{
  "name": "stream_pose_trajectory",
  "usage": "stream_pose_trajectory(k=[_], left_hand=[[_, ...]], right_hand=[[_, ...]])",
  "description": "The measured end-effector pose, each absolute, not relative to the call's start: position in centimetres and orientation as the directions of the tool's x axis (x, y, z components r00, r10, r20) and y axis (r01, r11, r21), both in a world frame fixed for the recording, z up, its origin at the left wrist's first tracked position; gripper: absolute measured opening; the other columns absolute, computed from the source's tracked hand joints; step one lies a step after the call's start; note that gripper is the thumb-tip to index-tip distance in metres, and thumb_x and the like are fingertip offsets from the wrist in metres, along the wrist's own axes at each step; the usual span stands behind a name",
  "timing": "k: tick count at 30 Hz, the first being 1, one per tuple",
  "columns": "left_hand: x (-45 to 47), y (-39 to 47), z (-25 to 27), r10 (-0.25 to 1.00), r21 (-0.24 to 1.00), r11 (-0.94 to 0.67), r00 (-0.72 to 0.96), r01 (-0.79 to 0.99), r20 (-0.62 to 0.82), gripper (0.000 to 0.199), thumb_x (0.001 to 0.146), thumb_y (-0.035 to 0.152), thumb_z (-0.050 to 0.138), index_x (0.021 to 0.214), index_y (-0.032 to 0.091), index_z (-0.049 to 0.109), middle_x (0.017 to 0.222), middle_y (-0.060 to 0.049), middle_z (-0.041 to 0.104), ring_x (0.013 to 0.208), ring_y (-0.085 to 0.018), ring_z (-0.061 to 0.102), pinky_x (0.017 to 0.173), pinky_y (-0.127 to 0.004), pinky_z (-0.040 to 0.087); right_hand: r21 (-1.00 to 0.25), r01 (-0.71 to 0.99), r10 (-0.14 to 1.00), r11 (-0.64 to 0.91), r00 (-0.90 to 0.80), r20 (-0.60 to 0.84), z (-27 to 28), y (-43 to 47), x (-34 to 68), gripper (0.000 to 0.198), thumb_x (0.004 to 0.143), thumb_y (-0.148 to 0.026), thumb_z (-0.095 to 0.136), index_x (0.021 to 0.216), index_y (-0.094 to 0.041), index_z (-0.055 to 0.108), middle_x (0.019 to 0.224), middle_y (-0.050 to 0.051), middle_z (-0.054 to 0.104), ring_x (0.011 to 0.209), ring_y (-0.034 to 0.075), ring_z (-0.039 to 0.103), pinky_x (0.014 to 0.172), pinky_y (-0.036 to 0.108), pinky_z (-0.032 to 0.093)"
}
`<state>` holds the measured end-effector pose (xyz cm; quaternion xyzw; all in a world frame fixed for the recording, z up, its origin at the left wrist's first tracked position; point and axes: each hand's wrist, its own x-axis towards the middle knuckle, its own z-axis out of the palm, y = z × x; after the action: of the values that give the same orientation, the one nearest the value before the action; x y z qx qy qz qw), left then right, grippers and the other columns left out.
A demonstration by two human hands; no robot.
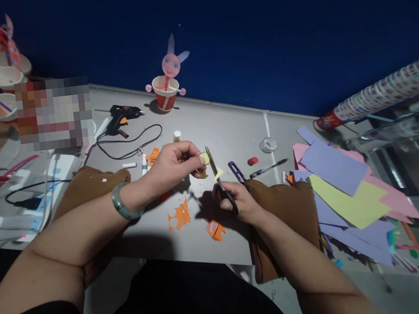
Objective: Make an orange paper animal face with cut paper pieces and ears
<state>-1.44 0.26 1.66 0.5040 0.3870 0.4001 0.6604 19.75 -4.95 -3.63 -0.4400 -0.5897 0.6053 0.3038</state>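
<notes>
Scissors were positioned at yellow paper.
Left grip pinched the paper, presumably steadying it; right grip clasped the handles, apparently directing the blades forward of it.

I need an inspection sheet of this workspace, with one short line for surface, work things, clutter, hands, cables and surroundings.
Surface: grey table, with scraps and tools lying on it.
Work things: scissors and a small piece of yellow paper at the blades.
Clutter: orange scraps, glue gun, pen, red cap.
Hands: left hand pinches the paper; right hand holds the scissors.
Cables: black cable looped beside the glue gun.
Surroundings: dark blue backdrop; coloured sheets at the right.
</notes>
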Motion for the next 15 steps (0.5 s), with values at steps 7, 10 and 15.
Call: stream_pose_trajectory(k=[7, 10, 15], left_hand=[[-1.34, 0.3, 1.74, 0.917, 0.973, 0.179, 0.382, -0.144, -0.112, 0.012, 0.08, 0.017, 0.068, 0.07, 0.015, 0.061, 0.063, 0.0, 0.066, 0.058, -0.008, 0.064, 0.06, -0.021, 0.055], [-1.34, 0.31, 1.72, 0.918, 0.974, 0.173, 0.382, -0.145, -0.106, 0.012, 0.08, 0.017, 0.068, 0.07, 0.015, 0.061, 0.063, 0.0, 0.066, 0.058, -0.008, 0.065, 0.06, -0.021, 0.056], [-1.39, 0.34, 1.82, 0.925, 0.976, 0.164, 0.367, -0.146, -0.101, 0.012, 0.08, 0.016, 0.068, 0.07, 0.015, 0.061, 0.062, 0.0, 0.065, 0.058, -0.008, 0.065, 0.059, -0.021, 0.056]], right_hand=[[-0.984, 0.134, 0.879, -0.122, -0.446, -0.17, -3.66, -4.96, 19.79, 0.064, 0.065, -0.078, 0.075, 0.06, -0.02, 0.047, 0.058, -0.004, 0.046, 0.056, 0.01, 0.036, 0.054, 0.026, 0.03], [-0.984, 0.134, 0.883, -0.12, -0.439, -0.168, -3.9, -5.0, 19.88, 0.063, 0.065, -0.077, 0.076, 0.06, -0.02, 0.048, 0.059, -0.004, 0.047, 0.056, 0.01, 0.036, 0.055, 0.026, 0.03], [-0.984, 0.135, 0.885, -0.117, -0.436, -0.165, -4.03, -5.04, 19.98, 0.062, 0.066, -0.075, 0.077, 0.061, -0.02, 0.05, 0.059, -0.004, 0.047, 0.057, 0.01, 0.036, 0.055, 0.026, 0.031]])
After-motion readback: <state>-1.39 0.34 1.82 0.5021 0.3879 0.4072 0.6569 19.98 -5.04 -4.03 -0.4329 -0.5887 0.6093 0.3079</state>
